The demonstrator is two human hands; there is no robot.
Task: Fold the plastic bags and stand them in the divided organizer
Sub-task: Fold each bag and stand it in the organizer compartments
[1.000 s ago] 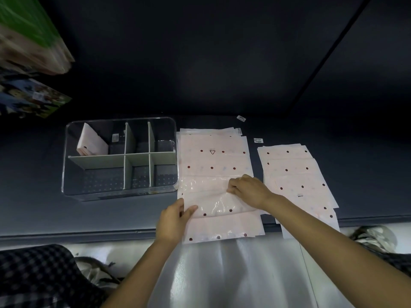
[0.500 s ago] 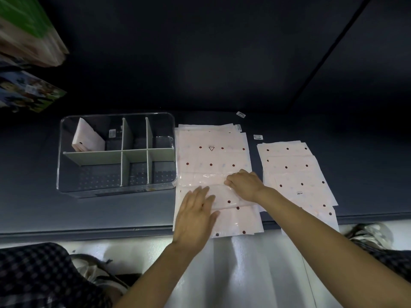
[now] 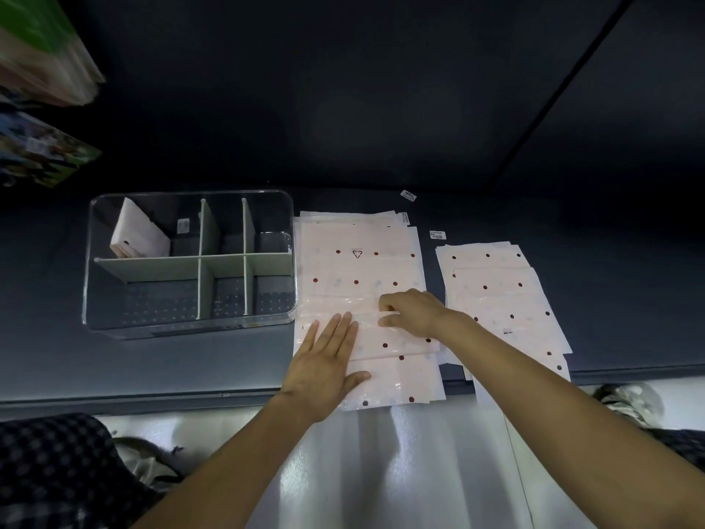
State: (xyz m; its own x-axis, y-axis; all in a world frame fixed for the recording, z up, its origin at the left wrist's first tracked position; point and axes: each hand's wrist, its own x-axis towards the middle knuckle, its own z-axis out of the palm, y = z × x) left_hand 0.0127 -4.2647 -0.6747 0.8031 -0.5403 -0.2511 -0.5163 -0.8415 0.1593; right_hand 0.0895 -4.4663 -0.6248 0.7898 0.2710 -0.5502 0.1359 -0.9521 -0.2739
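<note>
At frame centre we pressed our flat left hand [image 3: 327,363] on the dotted plastic bag [image 3: 385,339] — our right hand [image 3: 411,313] pinched its fold — beside the clear organizer [image 3: 189,261] at left.

We see a dark table [image 3: 160,360]. Two small white labels [image 3: 408,195] [image 3: 437,234] lie on its far part; colourful packages [image 3: 42,150] hang beyond its left end; checked cloth [image 3: 53,471] lies below its near edge.
</note>
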